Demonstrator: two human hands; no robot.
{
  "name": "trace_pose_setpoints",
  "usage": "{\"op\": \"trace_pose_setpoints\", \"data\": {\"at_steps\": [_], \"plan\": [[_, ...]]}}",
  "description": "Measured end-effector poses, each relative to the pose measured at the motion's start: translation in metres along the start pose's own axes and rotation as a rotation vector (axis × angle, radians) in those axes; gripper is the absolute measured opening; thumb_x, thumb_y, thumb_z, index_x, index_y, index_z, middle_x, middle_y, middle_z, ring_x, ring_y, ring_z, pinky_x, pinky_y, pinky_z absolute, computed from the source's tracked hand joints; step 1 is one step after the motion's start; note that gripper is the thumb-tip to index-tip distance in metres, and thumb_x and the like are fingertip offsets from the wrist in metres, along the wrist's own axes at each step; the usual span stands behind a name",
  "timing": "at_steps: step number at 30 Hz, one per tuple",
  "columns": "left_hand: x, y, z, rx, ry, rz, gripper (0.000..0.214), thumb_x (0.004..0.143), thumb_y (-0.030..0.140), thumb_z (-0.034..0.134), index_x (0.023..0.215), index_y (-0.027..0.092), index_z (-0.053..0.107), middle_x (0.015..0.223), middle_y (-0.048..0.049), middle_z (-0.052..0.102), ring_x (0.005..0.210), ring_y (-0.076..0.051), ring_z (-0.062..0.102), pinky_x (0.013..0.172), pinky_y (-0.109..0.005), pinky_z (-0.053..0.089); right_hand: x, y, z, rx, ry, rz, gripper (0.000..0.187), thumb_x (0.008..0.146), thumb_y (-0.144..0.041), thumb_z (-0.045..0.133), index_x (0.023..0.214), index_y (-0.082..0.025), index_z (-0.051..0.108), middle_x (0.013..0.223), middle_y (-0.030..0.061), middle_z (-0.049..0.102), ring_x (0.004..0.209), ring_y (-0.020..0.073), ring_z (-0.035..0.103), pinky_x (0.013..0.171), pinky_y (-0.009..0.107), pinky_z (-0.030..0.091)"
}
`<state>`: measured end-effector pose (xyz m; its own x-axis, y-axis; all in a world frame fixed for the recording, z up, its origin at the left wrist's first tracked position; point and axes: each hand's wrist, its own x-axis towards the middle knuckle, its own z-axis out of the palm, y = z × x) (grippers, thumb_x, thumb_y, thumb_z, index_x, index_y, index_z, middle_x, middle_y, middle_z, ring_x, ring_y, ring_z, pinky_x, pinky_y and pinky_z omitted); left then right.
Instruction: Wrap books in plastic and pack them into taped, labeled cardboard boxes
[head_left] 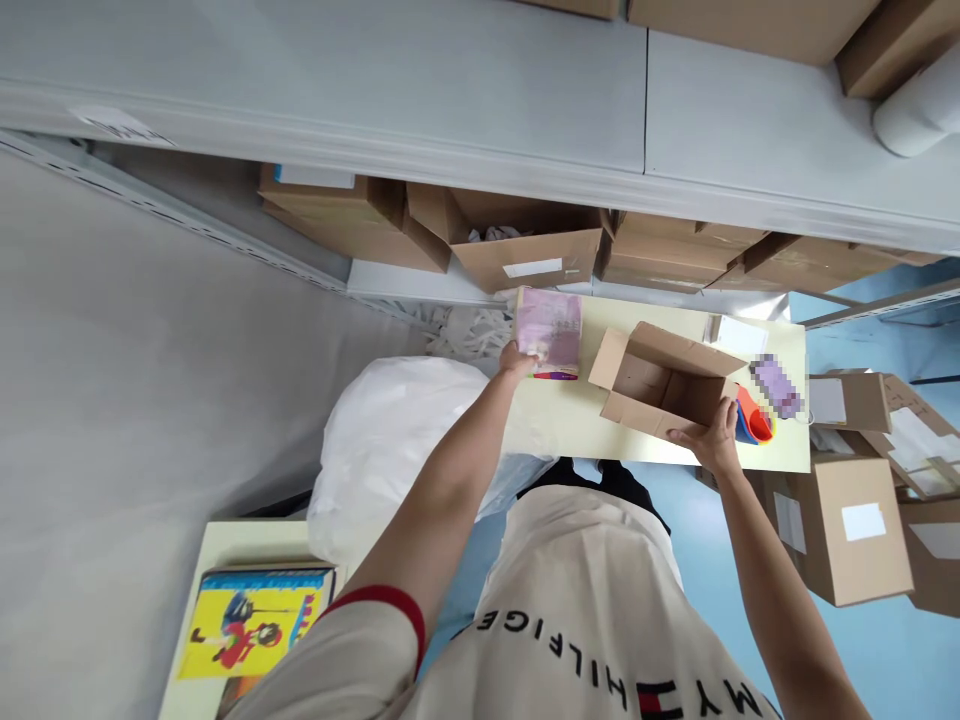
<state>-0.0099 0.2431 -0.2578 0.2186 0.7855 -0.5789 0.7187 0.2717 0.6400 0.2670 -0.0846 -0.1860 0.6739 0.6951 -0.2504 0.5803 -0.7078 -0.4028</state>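
My left hand (pixel 519 360) grips the lower left edge of a pale purple book (pixel 550 325), with the thumb over its cover. Colourful edges show under the book's near side, perhaps of other books. An open cardboard box (pixel 640 378) lies to the right, its flaps spread and its visible inside bare. My right hand (pixel 712 438) holds the box at its near right corner, fingers on the end wall and thumb at the near side. Both things are on the cream table (pixel 570 425). Just right of the box sits an orange and blue tape dispenser-like item (pixel 754 420).
A blurred purple phone-like object (pixel 778 385) and white papers (pixel 739 335) lie on the table's right part. A shelf (pixel 390 100) with cardboard boxes overhangs the back. A white plastic bag (pixel 390 430) bulges at left, and stacked boxes (pixel 859 525) stand on the right.
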Motion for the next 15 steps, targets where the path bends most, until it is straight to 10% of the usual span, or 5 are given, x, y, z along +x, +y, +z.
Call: {"op": "trace_pose_setpoints", "data": {"at_steps": [9,15], "plan": [[-0.065,0.006,-0.072,-0.038,0.269,0.278,0.032,0.074,0.029,0.063,0.104,0.020,0.057,0.098,-0.0069,0.072,0.093,-0.024,0.069,0.089,-0.036,0.055,0.018,-0.008,0.002,0.027,-0.018,-0.066,0.140,0.061,-0.087,0.063,0.155,-0.009,-0.003,0.160,0.0324,0.006,0.150,0.0497,0.005,0.114,0.065,0.023],[-0.134,0.073,-0.122,0.123,0.274,0.568,0.037,0.077,0.047,0.063,0.102,0.021,0.058,0.091,-0.0023,0.071,0.081,-0.020,0.066,0.072,-0.028,0.055,0.032,-0.012,0.007,0.100,-0.035,-0.097,0.136,0.062,-0.081,0.068,0.156,-0.011,-0.001,0.162,0.0296,0.008,0.150,0.0483,0.007,0.114,0.066,0.024]]}}
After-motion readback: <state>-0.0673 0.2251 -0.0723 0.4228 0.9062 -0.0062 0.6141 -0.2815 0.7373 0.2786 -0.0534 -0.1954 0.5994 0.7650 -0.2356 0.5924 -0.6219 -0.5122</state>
